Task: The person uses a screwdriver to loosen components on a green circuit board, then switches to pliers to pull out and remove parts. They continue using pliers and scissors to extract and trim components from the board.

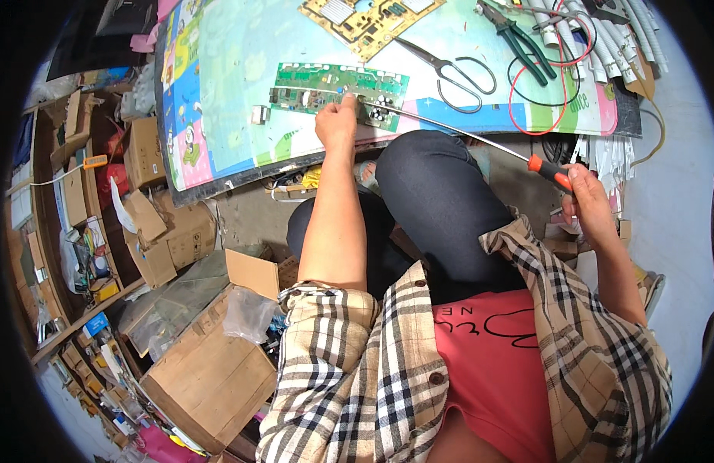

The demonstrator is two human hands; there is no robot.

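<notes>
My right grip (590, 202) is curled round the screwdriver (480, 140); my left grip (337, 123) is at the board (326, 79), pinching or pressing, I can't tell from here. The board lies on the desk (241, 46); held too lightly, it could skid and get gouged.

the screwdriver shaft (465, 136) is gleaming like smooth metal, its handle (551, 172) is looking plastic, the plaid shirt (326, 355) is showing matt cloth.

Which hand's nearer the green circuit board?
Left. The left hand is at the green circuit board, fingers over its near edge; the right hand is well right of it, holding the screwdriver handle.
</notes>
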